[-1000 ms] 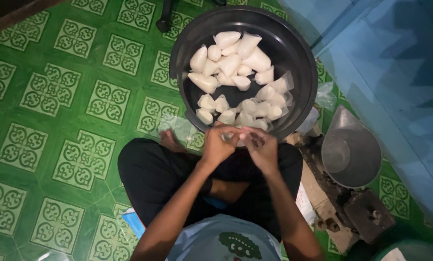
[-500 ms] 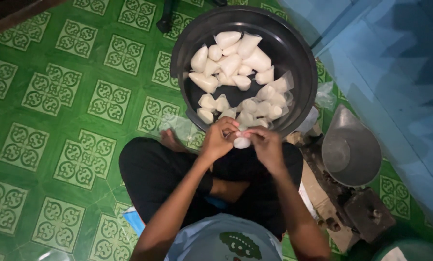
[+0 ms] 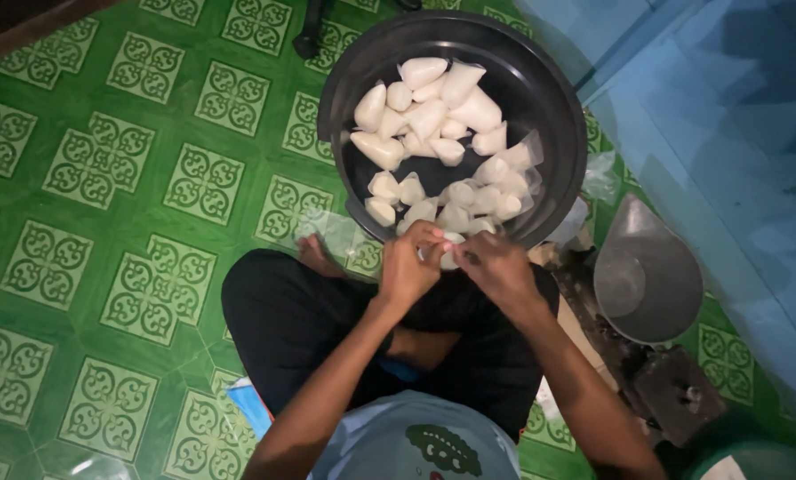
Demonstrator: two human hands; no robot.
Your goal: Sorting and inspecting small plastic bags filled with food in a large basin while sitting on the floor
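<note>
Small white-filled plastic packet (image 3: 448, 258): held between both hands just over the near rim of the black basin (image 3: 553, 98), above the person's crossed legs. Left hand (image 3: 408, 265) has its fingers curled in and pinching the packet's left side; right hand (image 3: 496, 267) pinches the right side with fingertips drawn together. The two hands nearly touch. Whether the packet's mouth is twisted, knotted or only gripped cannot be told; the fingers hide it.

Basin contents: many like packets (image 3: 433, 116), white and plump, some with clear plastic tails standing out, heaped from the far wall down to the near rim. The basin rests on a green patterned tile floor (image 3: 104, 160).

Surroundings: a grey metal scoop-shaped pan (image 3: 647, 276) lies to the right of the person's right knee, on a dark base (image 3: 678, 391) near the blue wall (image 3: 727, 116). Loose clear plastic (image 3: 327, 231) lies on the floor by the bare foot (image 3: 313, 253), left of the basin's near rim.

Assessment of the step in hand: closing work on a soft filled bag is best done with the grip kept high on the empty neck, clear of the filling, so the contents are not squeezed out. Both pinches should stay tight and close together, with the packet held over the basin so that a slip drops it among the others rather than on the floor
</note>
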